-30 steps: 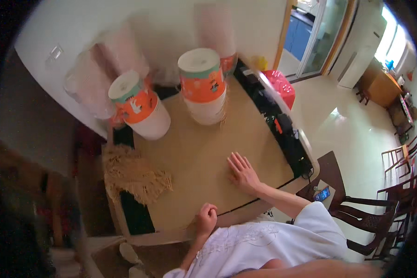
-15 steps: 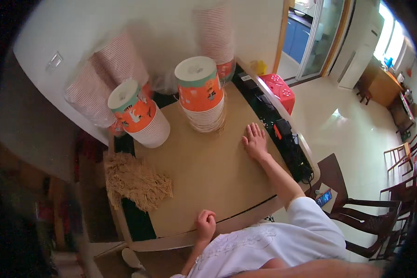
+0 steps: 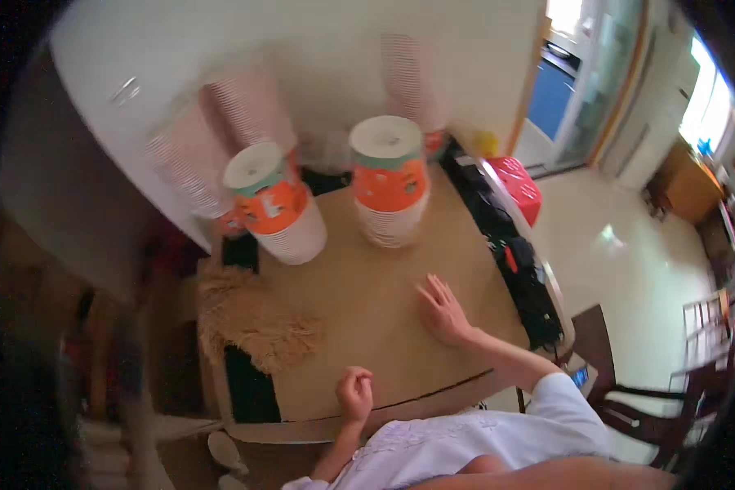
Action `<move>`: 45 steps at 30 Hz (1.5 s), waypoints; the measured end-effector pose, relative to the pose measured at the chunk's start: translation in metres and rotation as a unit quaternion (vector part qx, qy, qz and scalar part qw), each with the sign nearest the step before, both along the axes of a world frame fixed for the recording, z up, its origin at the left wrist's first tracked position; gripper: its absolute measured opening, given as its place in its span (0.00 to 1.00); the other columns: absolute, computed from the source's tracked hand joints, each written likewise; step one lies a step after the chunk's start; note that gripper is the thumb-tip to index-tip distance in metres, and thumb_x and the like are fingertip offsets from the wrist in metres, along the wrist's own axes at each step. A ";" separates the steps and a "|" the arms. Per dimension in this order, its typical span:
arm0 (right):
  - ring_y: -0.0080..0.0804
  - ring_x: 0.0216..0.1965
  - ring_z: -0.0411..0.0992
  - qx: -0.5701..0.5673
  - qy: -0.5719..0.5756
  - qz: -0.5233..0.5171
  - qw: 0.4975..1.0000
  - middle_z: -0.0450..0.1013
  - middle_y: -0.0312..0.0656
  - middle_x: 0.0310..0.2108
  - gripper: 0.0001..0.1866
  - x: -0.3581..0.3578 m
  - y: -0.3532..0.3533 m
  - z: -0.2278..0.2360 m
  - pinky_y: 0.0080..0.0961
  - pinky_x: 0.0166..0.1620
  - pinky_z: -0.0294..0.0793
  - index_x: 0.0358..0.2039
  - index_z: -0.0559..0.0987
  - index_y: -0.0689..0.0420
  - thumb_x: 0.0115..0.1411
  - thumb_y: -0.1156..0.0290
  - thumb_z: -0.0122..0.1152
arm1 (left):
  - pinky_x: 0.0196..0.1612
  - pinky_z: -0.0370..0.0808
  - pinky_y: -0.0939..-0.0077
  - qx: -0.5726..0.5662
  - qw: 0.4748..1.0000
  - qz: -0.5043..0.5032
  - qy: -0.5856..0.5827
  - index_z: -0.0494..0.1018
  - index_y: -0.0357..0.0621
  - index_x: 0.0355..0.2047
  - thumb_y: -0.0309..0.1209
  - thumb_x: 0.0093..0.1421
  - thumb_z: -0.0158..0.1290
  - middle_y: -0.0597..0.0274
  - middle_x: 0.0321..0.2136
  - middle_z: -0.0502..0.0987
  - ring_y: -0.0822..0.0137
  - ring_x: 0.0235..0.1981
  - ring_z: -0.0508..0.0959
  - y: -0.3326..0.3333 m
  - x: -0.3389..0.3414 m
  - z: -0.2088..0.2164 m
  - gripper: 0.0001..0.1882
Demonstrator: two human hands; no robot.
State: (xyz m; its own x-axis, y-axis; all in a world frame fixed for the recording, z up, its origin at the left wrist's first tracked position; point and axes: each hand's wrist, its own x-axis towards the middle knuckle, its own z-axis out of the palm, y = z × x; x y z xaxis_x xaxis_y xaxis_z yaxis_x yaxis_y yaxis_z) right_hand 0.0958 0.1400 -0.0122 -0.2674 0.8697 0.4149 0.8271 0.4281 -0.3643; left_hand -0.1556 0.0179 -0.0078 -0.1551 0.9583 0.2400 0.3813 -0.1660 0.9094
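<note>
My left hand (image 3: 355, 394) is curled into a loose fist above the table's near edge, and nothing shows in it. Flat and with its fingers stretched out, my right hand (image 3: 447, 317) is over the brown board (image 3: 384, 327) that covers most of the tabletop. Beyond it stands a stack of paper cups (image 3: 390, 175), upside down, the top one orange and green. A second such cup stack (image 3: 273, 204) stands to its left, slightly tilted in view. A pile of tan, stringy cords (image 3: 261, 322) lies at the table's left side, apart from both hands.
Tall bagged cup stacks (image 3: 249, 106) lean by the wall at the back left, another bagged stack (image 3: 408, 82) at the back right. Black cables and adapters (image 3: 514, 257) line the right edge. A red stool (image 3: 516, 188) and dark wooden chair (image 3: 653, 408) stand beyond.
My right hand has drawn back toward me and slightly left over the board. My left hand stays curled, raised slightly. The view has shifted, so the cups appear farther right.
</note>
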 end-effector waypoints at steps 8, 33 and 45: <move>0.39 0.38 0.70 -0.257 0.285 0.096 0.918 0.70 0.47 0.34 0.12 -0.142 0.127 0.090 0.32 0.38 0.69 0.41 0.72 0.59 0.55 0.74 0.51 | 0.39 0.69 0.75 0.117 0.981 0.156 0.012 0.66 0.39 0.43 0.27 0.57 0.48 0.58 0.32 0.73 0.67 0.34 0.73 0.202 -0.112 0.076 0.13; 0.22 0.21 0.64 -0.404 0.586 0.052 0.700 0.67 0.32 0.20 0.08 -0.185 0.294 0.081 0.19 0.22 0.63 0.27 0.74 0.53 0.55 0.63 0.58 | 0.18 0.65 0.78 -0.030 0.957 0.175 -0.230 0.62 0.51 0.43 0.39 0.55 0.52 0.67 0.22 0.70 0.73 0.17 0.68 0.349 -0.179 0.104 0.18; 0.22 0.20 0.67 -0.414 0.542 0.023 0.731 0.70 0.33 0.20 0.06 -0.182 0.299 0.091 0.19 0.21 0.66 0.25 0.76 0.54 0.53 0.66 0.58 | 0.14 0.62 0.79 -0.121 0.958 0.080 -0.248 0.59 0.54 0.44 0.44 0.54 0.53 0.68 0.20 0.68 0.72 0.14 0.66 0.349 -0.190 0.105 0.21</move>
